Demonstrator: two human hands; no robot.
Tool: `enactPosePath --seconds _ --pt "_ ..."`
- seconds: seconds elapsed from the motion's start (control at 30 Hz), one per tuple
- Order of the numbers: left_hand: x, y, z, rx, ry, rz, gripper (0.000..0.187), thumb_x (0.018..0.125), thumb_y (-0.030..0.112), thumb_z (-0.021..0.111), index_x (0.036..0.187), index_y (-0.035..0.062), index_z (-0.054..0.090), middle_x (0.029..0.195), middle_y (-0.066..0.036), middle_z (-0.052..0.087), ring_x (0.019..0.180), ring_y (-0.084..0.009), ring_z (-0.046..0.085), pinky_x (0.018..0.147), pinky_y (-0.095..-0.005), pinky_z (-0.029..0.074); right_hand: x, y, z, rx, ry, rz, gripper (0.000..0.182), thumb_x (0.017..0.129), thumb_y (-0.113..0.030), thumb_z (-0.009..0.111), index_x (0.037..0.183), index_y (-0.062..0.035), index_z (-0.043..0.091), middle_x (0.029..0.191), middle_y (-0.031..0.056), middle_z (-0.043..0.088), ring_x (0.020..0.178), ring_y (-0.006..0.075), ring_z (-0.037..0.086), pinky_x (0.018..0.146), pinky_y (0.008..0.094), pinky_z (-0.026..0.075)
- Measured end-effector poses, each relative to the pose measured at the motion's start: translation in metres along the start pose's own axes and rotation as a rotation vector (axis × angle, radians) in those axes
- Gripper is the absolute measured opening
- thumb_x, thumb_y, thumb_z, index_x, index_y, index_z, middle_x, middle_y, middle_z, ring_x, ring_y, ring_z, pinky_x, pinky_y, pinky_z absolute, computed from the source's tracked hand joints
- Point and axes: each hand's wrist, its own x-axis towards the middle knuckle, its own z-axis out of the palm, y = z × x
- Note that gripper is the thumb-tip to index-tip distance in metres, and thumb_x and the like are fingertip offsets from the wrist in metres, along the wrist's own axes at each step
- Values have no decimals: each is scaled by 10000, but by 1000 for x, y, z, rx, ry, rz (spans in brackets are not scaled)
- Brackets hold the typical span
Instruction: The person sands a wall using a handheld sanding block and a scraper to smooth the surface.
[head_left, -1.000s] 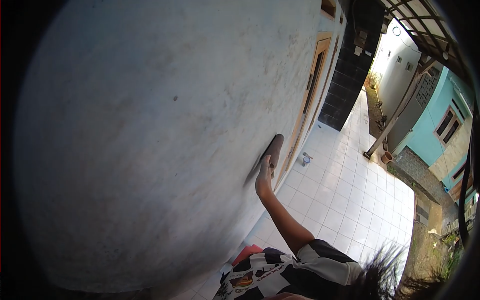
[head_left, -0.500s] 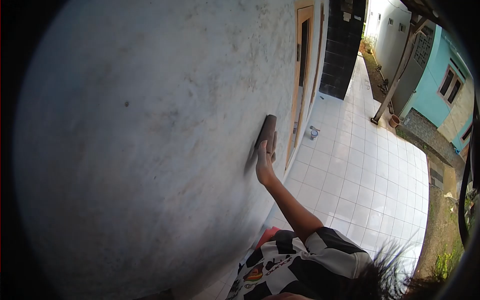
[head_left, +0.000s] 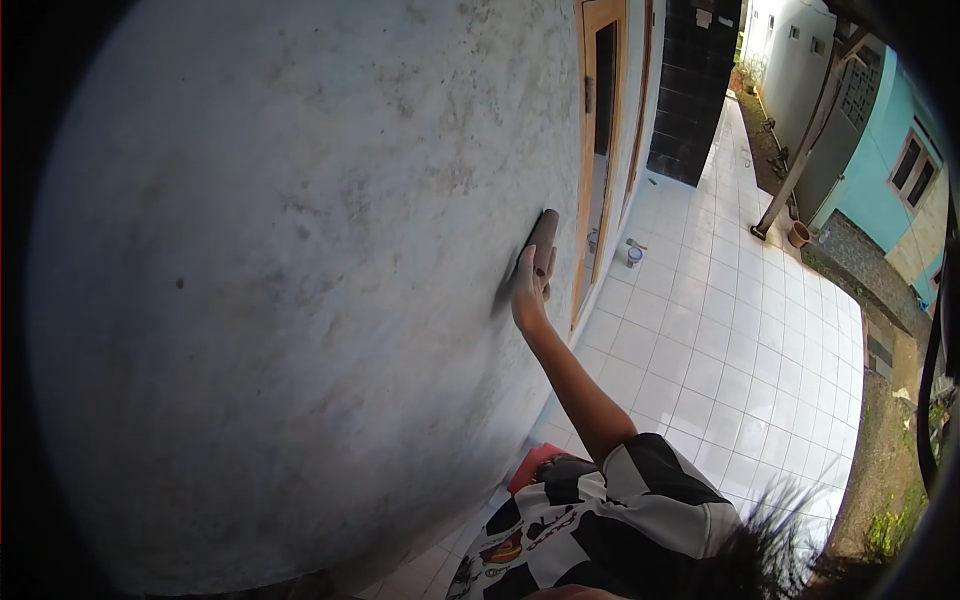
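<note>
My right hand (head_left: 533,290) is wrapped round a brown, narrow block (head_left: 544,232). The block lies with its long side against the stained white-blue wall (head_left: 300,260), and its upper end points up past my fingers. My thumb is on the left side of it and the other fingers are on the right. My forearm reaches up from the black-and-white checked shirt at the bottom. My left hand is not in view.
A wooden-framed door (head_left: 588,130) is right of the block. On the white tiled floor (head_left: 700,330) stands a small pot (head_left: 634,256). Something red (head_left: 528,468) lies low beside the shirt. Farther off are a black tiled pillar (head_left: 692,90), a wooden post (head_left: 800,160) and a flowerpot (head_left: 799,234).
My right hand and the block have moved slightly up in the view, still against the wall. The view has shifted, with the wall's dark spot now farther left and lower.
</note>
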Motion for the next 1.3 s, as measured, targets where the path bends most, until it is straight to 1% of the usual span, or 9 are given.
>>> enactPosePath --seconds 0.13,0.33,0.63,0.73,0.8,0.93,1.03,1.2,1.3 --pt "-36 10 17 -24 3 20 342 1025 362 424 1038 26 483 933 -90 582 747 -215 590 701 -334 508 -60 4 16 -3 -67 -348 943 972 -689 133 1509 84 170 1602 265 -100 1477 357 -208 1147 550 -78" --pt "-80 59 1 32 -26 71 337 1027 360 420 1028 29 479 917 -85 576 728 -210 586 685 -329 507 32 -6 -10 70 57 -45 921 986 -664 148 1496 103 186 1610 250 -45 1483 352 -182 1148 561 -75" --pt "-145 100 6 52 -59 147 330 1029 357 413 1012 33 473 892 -79 567 699 -203 580 661 -322 505 15 12 -6 -10 -20 -186 911 979 -680 155 1527 48 148 1607 229 -139 1474 390 -183 1149 552 -91" --pt "-163 111 10 47 -68 168 328 1029 356 411 1007 34 471 883 -76 564 689 -200 578 653 -319 505 96 37 -31 75 157 67 882 994 -654 179 1405 92 410 1589 285 83 1491 386 -36 1152 588 21" --pt "-175 118 17 40 -69 181 327 1030 356 410 1004 35 470 878 -75 562 683 -198 577 647 -318 505 114 55 -49 174 321 217 930 978 -675 264 1308 171 470 1396 329 440 1326 434 378 1147 432 234" --pt "-202 130 28 48 -75 202 325 1031 354 407 997 37 467 867 -72 558 670 -195 574 637 -314 504 65 73 -93 538 240 -59 716 1013 -471 429 1413 121 379 1412 212 470 1354 274 397 1130 351 252" --pt "-218 141 34 67 -112 209 323 1031 353 405 992 39 465 858 -69 555 660 -192 572 628 -312 503 23 68 -119 581 216 149 659 996 -432 486 1438 45 380 1539 144 320 1441 239 282 1177 421 196" --pt "-268 176 49 97 -154 206 321 1032 352 402 985 41 463 847 -66 551 647 -189 569 618 -309 503 -8 71 -145 702 -68 61 402 985 -253 585 1251 47 554 1248 99 610 1194 149 517 1077 300 316" --pt "-324 198 109 -316 -436 -215 246 1049 306 364 939 91 407 735 -30 414 450 -105 365 440 -249 372 -16 74 -153 614 -110 -20 330 978 -212 607 1199 32 588 1167 70 652 1134 125 547 1036 286 352"
